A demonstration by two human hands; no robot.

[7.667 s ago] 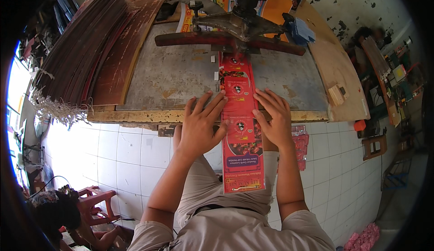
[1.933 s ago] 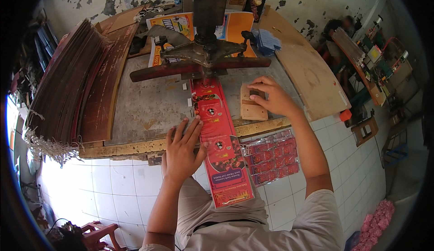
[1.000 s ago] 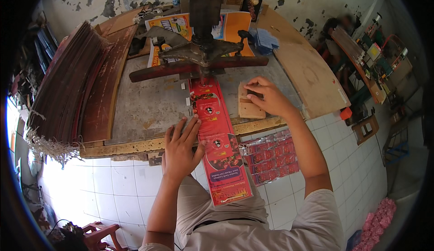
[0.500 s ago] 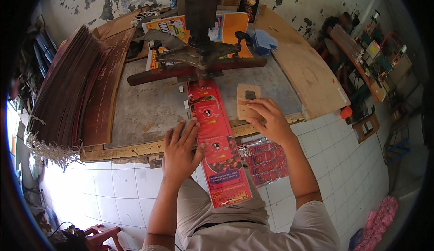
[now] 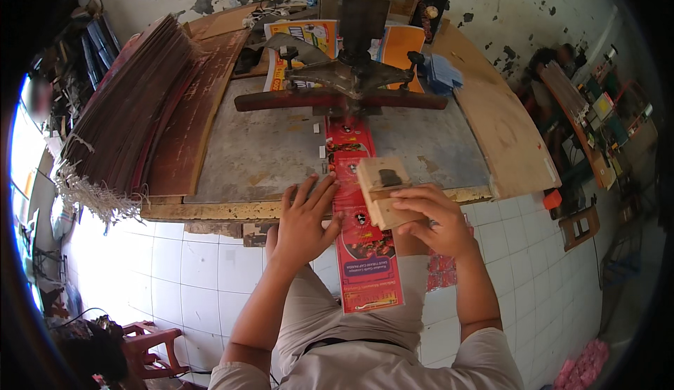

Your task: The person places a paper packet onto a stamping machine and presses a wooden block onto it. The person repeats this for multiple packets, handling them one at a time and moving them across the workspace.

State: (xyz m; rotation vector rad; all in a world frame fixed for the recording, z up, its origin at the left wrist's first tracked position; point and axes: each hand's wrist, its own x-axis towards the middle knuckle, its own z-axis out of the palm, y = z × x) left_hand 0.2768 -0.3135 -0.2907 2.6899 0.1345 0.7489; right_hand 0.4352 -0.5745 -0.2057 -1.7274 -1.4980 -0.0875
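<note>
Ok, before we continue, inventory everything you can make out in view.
Table: one, grey top, centre
Printed strip: one, red, overhanging the table's near edge
Wooden block: one, tan and black, over strip
Small pieces: two, white, left of strip
Press head: one, black and reddish, table's far side
Printed sheets: count unclear, orange and yellow, beyond press head
Blue pile: one, blue, right of press head
Boards: many, brown, table's left
Packets: several, red, floor at right
Stool: one, red, lower left
Pink bundle: one, pink, lower right
Left hand: one, bare, on strip's left edge
Right hand: one, bare, holding wooden block
</note>
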